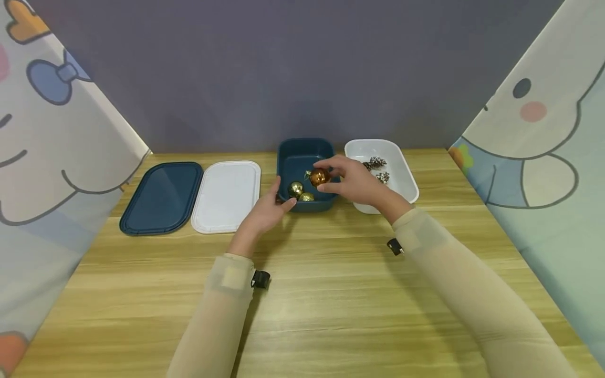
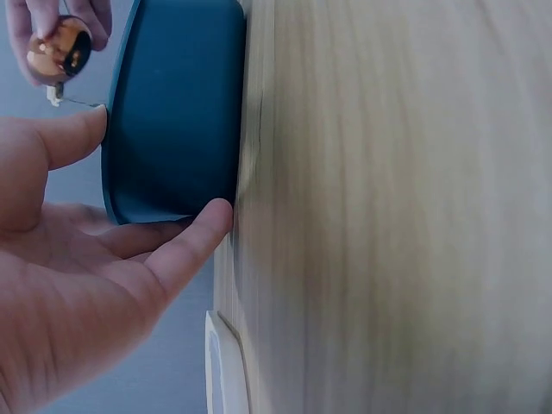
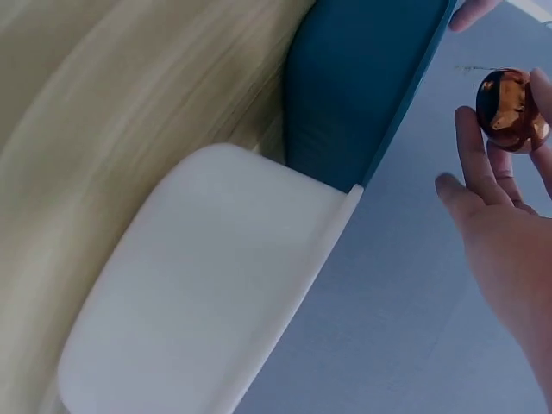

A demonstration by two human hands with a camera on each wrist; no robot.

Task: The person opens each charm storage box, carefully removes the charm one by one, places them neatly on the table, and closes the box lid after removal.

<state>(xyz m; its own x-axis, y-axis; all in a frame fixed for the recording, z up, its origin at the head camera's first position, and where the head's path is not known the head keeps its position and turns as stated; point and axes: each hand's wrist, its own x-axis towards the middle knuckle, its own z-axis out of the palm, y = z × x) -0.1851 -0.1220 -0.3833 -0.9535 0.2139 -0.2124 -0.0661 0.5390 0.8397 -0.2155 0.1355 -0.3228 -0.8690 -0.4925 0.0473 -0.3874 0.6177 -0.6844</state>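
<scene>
1. Holding the copper ball (image 1: 320, 177) between thumb and fingertips, the right hand (image 1: 355, 181) is above the blue bin (image 1: 312, 207), as the head view shows. This bin stands near the far edge of the desk (image 1: 302, 315), and gold balls (image 1: 296, 189) lie by its near edge. In my judgement, a light pinch and slow movement suit here, so that nothing knocks together. The forearm reaches in from the desk's near right corner.
2. In the left wrist view, the left hand (image 1: 266, 211) is not clenched: its thumb touches the rim, its rather straight fingers rest along the outer wall. Mild pressure on this corner should be enough to steady it.
3. In the right wrist view, the ball is clear of the rim; one finger stands apart from it.
</scene>
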